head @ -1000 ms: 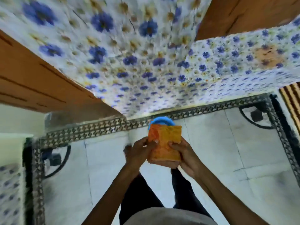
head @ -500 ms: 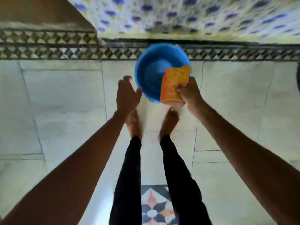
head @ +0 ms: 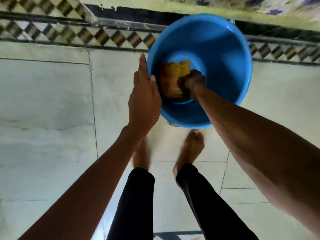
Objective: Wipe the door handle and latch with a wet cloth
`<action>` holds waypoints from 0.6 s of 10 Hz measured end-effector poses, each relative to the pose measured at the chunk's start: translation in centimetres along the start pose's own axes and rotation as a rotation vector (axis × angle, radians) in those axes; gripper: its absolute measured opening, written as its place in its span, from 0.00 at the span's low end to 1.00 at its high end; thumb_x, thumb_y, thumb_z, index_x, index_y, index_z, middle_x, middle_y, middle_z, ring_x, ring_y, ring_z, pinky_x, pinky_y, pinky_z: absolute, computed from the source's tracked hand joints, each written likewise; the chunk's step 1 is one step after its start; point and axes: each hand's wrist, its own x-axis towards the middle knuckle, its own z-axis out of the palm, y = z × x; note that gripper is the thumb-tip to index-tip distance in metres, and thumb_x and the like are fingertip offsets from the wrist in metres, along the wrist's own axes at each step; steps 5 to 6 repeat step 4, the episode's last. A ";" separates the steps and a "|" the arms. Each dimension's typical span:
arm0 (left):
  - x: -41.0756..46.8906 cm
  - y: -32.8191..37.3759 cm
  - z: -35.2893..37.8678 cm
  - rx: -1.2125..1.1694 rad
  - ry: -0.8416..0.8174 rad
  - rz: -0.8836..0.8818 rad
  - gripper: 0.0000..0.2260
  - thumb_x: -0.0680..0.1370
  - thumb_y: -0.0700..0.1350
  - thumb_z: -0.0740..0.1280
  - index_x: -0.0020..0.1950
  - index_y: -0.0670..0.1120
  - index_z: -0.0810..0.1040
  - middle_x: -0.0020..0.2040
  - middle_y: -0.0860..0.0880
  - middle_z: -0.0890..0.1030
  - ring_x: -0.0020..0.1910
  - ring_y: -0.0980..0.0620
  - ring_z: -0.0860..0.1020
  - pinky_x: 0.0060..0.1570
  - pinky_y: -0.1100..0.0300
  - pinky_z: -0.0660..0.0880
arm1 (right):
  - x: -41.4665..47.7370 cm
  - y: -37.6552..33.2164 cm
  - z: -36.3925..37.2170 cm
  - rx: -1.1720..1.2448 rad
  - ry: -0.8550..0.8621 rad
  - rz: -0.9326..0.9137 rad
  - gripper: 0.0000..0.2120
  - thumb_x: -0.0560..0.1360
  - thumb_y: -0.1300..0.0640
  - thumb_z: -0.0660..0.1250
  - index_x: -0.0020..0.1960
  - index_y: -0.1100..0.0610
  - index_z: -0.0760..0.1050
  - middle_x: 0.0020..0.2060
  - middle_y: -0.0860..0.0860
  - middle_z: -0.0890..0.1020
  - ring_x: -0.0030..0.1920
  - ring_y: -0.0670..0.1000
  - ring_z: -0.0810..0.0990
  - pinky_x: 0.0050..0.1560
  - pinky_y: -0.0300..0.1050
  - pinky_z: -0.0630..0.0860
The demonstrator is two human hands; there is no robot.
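A blue plastic bucket (head: 223, 49) stands on the floor just ahead of my bare feet. My right hand (head: 194, 80) is down inside it, shut on an orange-yellow cloth (head: 173, 75) that lies at the bucket's bottom. My left hand (head: 144, 99) is at the bucket's left rim, fingers straight and together, thumb against the rim, holding nothing. The door handle and latch are out of view.
Pale marble floor tiles (head: 52, 118) lie all around. A checkered tile border (head: 69, 33) runs along the far side behind the bucket. A floral curtain edge (head: 277, 6) hangs at the top right. A patterned floor inlay (head: 173, 237) shows between my legs.
The view tilted from the curtain down to the floor. My right hand carried the cloth from chest height down into the bucket. My left hand let go of the cloth and moved to the rim.
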 end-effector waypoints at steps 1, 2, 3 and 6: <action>0.2 0.1 -0.8 0.017 -0.068 -0.023 0.24 0.87 0.46 0.54 0.82 0.47 0.53 0.70 0.44 0.71 0.62 0.51 0.74 0.58 0.53 0.72 | -1.3 -0.5 -1.5 0.052 -0.004 0.039 0.27 0.70 0.54 0.71 0.66 0.60 0.72 0.65 0.59 0.76 0.64 0.57 0.77 0.60 0.45 0.75; 0.3 0.9 -3.0 0.041 -0.104 -0.162 0.23 0.85 0.49 0.60 0.80 0.46 0.61 0.65 0.43 0.71 0.57 0.50 0.75 0.54 0.59 0.71 | -5.4 -0.8 -3.8 0.217 0.072 -0.026 0.12 0.70 0.55 0.69 0.52 0.57 0.77 0.55 0.59 0.81 0.55 0.56 0.80 0.58 0.49 0.78; -0.6 3.0 -6.9 0.050 -0.136 -0.206 0.16 0.81 0.48 0.67 0.68 0.47 0.75 0.55 0.47 0.78 0.50 0.52 0.77 0.57 0.56 0.74 | -12.5 -1.4 -7.1 0.378 0.021 -0.048 0.06 0.74 0.60 0.66 0.44 0.49 0.73 0.47 0.56 0.84 0.46 0.53 0.82 0.49 0.50 0.79; -2.7 7.4 -12.5 -0.040 -0.228 -0.216 0.09 0.80 0.46 0.69 0.60 0.47 0.81 0.46 0.51 0.82 0.48 0.47 0.82 0.59 0.50 0.78 | -20.9 -1.6 -10.7 0.544 -0.112 -0.086 0.09 0.77 0.63 0.64 0.56 0.53 0.72 0.38 0.52 0.82 0.36 0.50 0.80 0.39 0.44 0.77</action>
